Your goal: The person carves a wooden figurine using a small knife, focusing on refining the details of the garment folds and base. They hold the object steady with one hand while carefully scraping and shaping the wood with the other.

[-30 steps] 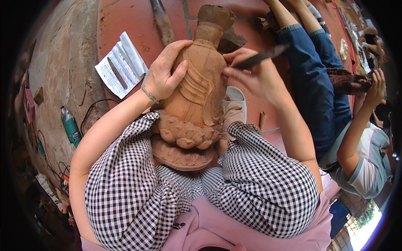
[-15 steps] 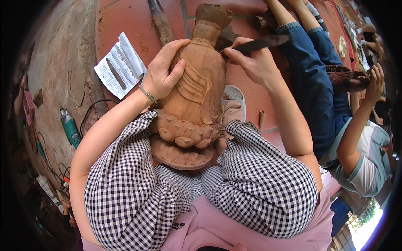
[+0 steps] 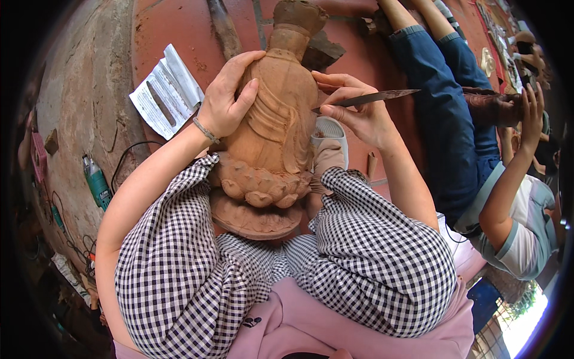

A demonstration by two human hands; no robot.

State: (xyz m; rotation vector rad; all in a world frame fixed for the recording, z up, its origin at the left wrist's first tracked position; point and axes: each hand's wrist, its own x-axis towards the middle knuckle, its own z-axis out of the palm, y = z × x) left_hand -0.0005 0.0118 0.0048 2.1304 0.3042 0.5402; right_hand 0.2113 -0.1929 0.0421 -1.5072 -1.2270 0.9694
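A brown clay statue with carved drapery folds and a lotus-petal base stands between my knees, over a round petalled clay disc. My left hand grips its left shoulder, fingers round the upper edge and thumb spread on the front. In my right hand is a dark, knife-shaped modelling tool, pinched between thumb and fingers. Its pointed blade sticks out to the right, while the other end reaches the statue's right side. Whether that end touches the clay I cannot tell.
Left of the statue lies a printed paper with a thin dark blade on it. A green power tool and cords are farther left. At the right, another person's legs stretch close by; their hand touches a dark clay piece.
My right hand has moved lower along the statue's right side, and the modelling tool has turned to show a narrower blade. My left hand keeps its place on the shoulder.
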